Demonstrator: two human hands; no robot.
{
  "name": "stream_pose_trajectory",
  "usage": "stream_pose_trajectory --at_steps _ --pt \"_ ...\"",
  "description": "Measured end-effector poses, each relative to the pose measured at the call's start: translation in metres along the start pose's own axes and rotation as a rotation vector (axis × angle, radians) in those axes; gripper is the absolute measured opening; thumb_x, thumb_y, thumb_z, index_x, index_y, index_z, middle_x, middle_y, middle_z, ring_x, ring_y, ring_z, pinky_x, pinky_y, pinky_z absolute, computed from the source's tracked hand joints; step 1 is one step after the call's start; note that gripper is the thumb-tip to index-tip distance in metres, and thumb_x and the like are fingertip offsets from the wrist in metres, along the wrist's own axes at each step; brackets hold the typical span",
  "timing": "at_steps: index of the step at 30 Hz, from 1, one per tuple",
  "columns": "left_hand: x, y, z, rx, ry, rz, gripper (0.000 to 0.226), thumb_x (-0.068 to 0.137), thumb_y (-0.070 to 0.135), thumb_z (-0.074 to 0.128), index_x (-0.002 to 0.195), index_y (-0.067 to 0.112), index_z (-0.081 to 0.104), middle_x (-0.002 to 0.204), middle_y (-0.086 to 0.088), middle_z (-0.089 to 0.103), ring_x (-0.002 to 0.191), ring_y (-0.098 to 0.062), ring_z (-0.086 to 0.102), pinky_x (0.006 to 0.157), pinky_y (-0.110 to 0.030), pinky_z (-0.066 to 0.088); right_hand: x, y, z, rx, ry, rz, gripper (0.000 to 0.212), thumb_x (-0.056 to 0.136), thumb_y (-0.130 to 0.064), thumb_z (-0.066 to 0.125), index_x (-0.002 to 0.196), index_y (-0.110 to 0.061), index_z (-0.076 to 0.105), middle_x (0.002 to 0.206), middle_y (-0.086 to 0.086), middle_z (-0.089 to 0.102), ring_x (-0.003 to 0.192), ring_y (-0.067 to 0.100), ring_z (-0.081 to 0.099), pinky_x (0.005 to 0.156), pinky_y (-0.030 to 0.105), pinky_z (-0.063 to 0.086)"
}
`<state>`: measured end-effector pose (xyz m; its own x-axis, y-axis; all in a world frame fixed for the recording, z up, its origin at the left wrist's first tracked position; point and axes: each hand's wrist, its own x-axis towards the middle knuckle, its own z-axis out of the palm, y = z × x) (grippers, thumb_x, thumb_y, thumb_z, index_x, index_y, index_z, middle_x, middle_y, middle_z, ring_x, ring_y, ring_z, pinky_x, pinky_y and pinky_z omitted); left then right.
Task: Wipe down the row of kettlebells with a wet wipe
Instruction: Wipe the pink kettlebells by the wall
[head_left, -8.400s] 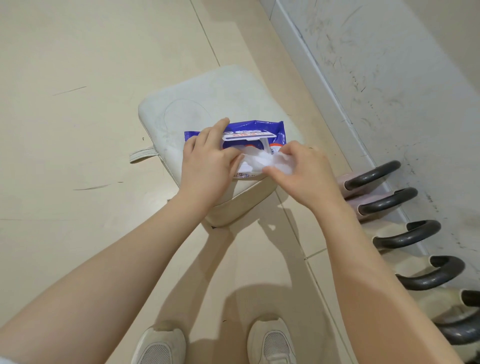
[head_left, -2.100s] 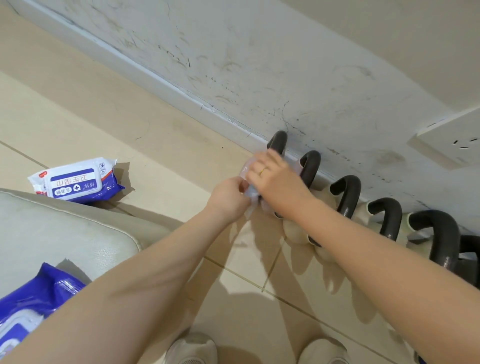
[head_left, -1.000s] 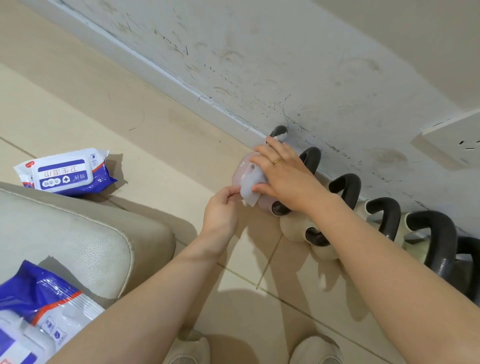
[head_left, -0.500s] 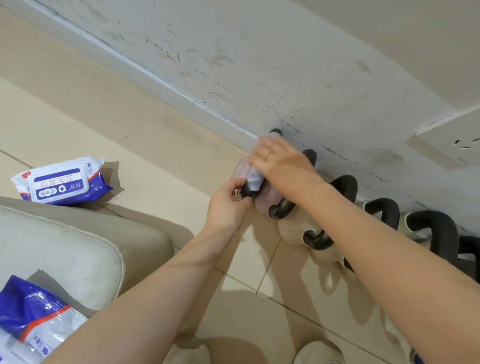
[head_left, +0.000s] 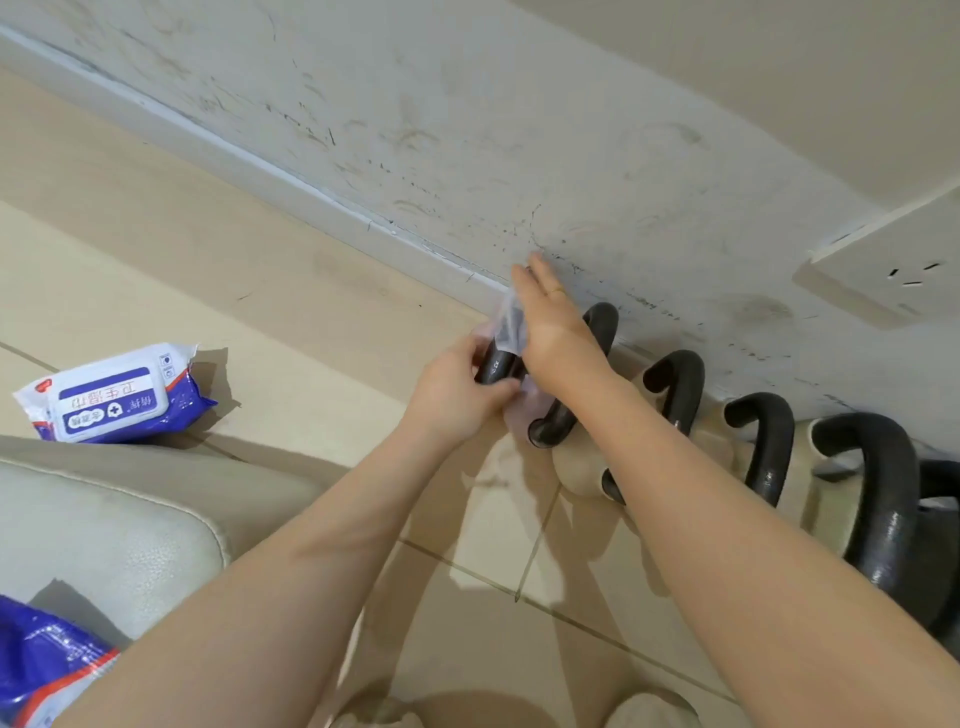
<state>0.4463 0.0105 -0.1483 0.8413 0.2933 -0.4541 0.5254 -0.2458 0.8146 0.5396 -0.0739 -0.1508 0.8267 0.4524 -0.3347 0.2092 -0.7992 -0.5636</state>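
Observation:
A row of kettlebells with black handles stands along the wall. The leftmost one is pink, and its black handle (head_left: 500, 366) shows between my hands. My left hand (head_left: 454, 397) grips the near end of that handle. My right hand (head_left: 550, 325) lies flat with fingers extended, pressing a white wet wipe (head_left: 508, 325) around the far part of the same handle. A second kettlebell (head_left: 558, 423) sits just behind my right wrist, and a cream one (head_left: 579, 470) follows it, partly hidden by my forearm.
More black-handled kettlebells (head_left: 769, 447) and a larger one (head_left: 883, 499) continue to the right along the scuffed wall (head_left: 467, 130). A wipes pack (head_left: 111, 397) lies on the tile floor, another (head_left: 41, 670) on the pale cushion (head_left: 104, 519) at left. My shoes show at the bottom.
My right hand has slid the wipe farther up the first handle toward the wall and flattened out. My left hand has closed on the handle's near end.

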Motion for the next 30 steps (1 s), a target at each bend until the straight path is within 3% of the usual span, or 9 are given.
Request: stream_pose_trajectory --at_steps 3,8,12,14,16,19,23,27,30 --pt "0.018 0.019 -0.005 0.141 -0.041 0.037 0.026 0.084 0.024 0.061 0.102 0.006 0.059 0.101 -0.014 0.067 0.094 -0.031 0.061 0.074 -0.032 0.045 -0.019 0.0 0.001 0.331 0.021 0.098 0.056 0.094 0.0 0.031 0.147 -0.013 0.017 0.158 0.004 0.011 0.144 0.017 0.013 0.116 0.024 0.007" --pt "0.018 0.032 -0.012 0.36 -0.166 -0.001 0.035 0.089 0.014 0.05 0.057 0.012 0.036 0.068 -0.015 0.055 0.072 -0.034 0.052 0.057 -0.035 0.037 -0.04 -0.013 0.028 0.848 0.02 0.259 0.073 0.083 -0.051 0.046 0.146 -0.036 0.013 0.156 -0.009 0.01 0.141 0.009 0.018 0.117 0.037 0.019" --pt "-0.004 0.024 -0.013 0.457 -0.203 0.028 0.02 0.087 0.008 0.046 0.068 0.006 0.051 0.082 -0.017 0.066 0.085 -0.035 0.059 0.069 -0.035 0.041 -0.039 -0.015 0.04 0.645 0.097 0.135 0.064 0.097 -0.027 0.038 0.148 -0.024 0.0 0.157 -0.005 -0.007 0.144 0.01 -0.002 0.117 0.025 0.001" --pt "-0.016 0.006 -0.014 0.406 -0.24 -0.004 0.011 0.084 0.016 0.057 0.076 0.009 0.053 0.084 -0.016 0.066 0.079 -0.032 0.058 0.066 -0.032 0.041 -0.032 -0.014 0.033 0.666 0.126 0.091 0.051 0.099 -0.019 0.034 0.147 -0.019 0.017 0.155 -0.004 0.014 0.142 0.011 0.011 0.112 0.019 0.005" --pt "-0.031 -0.01 -0.015 0.385 -0.264 -0.034 0.011 0.08 0.017 0.061 0.082 0.011 0.051 0.085 -0.015 0.065 0.076 -0.029 0.056 0.064 -0.028 0.04 -0.027 -0.012 0.025 0.726 0.076 0.144 0.033 0.099 -0.025 0.035 0.128 -0.018 0.049 0.119 -0.005 0.052 0.121 0.018 0.041 0.107 0.028 0.025" --pt "-0.049 -0.029 -0.012 0.377 -0.263 -0.031 0.015 0.079 0.015 0.061 0.081 0.012 0.047 0.081 -0.011 0.06 0.075 -0.029 0.053 0.057 -0.024 0.033 -0.031 -0.014 0.026 0.468 -0.028 0.137 0.026 0.098 -0.028 0.035 0.085 -0.017 0.055 0.078 -0.005 0.049 0.092 0.021 0.047 0.083 0.029 0.034" --pt "-0.064 -0.05 -0.007 0.372 -0.254 -0.001 0.016 0.083 0.015 0.059 0.085 0.01 0.044 0.095 -0.018 0.064 0.088 -0.033 0.057 0.059 -0.027 0.028 -0.054 -0.007 0.025 -0.024 -0.186 -0.241 0.025 0.096 -0.021 0.043 0.086 -0.002 0.056 0.101 0.004 0.055 0.1 0.016 0.043 0.086 0.019 0.028" --pt "-0.066 -0.057 -0.005 0.395 -0.194 0.042 0.024 0.084 0.017 0.059 0.104 0.007 0.053 0.102 -0.019 0.066 0.097 -0.037 0.059 0.074 -0.034 0.042 -0.054 -0.007 0.01 -0.191 -0.202 -0.189 0.033 0.097 -0.03 0.039 0.102 -0.007 0.061 0.126 0.002 0.051 0.118 0.016 0.044 0.095 0.02 0.028" --pt "-0.062 -0.055 -0.004 0.385 -0.16 0.054 0.033 0.085 0.02 0.059 0.114 0.007 0.053 0.106 -0.019 0.067 0.099 -0.036 0.059 0.077 -0.035 0.045 -0.066 -0.019 0.019 -0.416 -0.151 -0.423 0.048 0.09 -0.039 0.029 0.079 -0.002 0.058 0.099 0.015 0.06 0.105 0.028 0.05 0.092 0.035 0.034"
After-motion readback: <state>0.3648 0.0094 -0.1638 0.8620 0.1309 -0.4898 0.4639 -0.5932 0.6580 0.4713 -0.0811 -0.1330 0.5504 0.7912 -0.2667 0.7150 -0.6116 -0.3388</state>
